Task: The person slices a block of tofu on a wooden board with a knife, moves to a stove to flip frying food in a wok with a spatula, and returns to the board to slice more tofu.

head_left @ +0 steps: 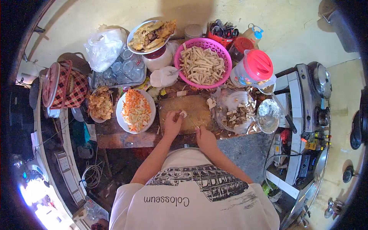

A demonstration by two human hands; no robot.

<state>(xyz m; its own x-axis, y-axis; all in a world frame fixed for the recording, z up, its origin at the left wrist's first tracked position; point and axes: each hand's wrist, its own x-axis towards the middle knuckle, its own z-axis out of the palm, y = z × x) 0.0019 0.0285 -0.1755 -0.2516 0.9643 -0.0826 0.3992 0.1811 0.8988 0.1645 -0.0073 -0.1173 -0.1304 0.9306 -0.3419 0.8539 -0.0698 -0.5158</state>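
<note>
On the wooden cutting board (174, 105), my left hand (173, 120) has its fingers pressed round a small white piece of food (183, 114). My right hand (205, 137) is closed on the handle of a knife (191, 122), whose blade points up and left to the white piece. Left of the board stands a white plate (151, 119) of shredded carrot and pale vegetable. Above the board is a pink basket (227, 76) full of pale cut sticks. Peelings and scraps (239, 115) lie on a plastic bag to the right.
A metal bowl (268, 116) stands at the table's right end, below a pink-lidded jug (258, 65). Fried food fills a bowl (100, 104) at the left. Behind are a tray of glasses (122, 71) and a plate (130, 44) of fried pieces. A stove (306, 97) is at far right.
</note>
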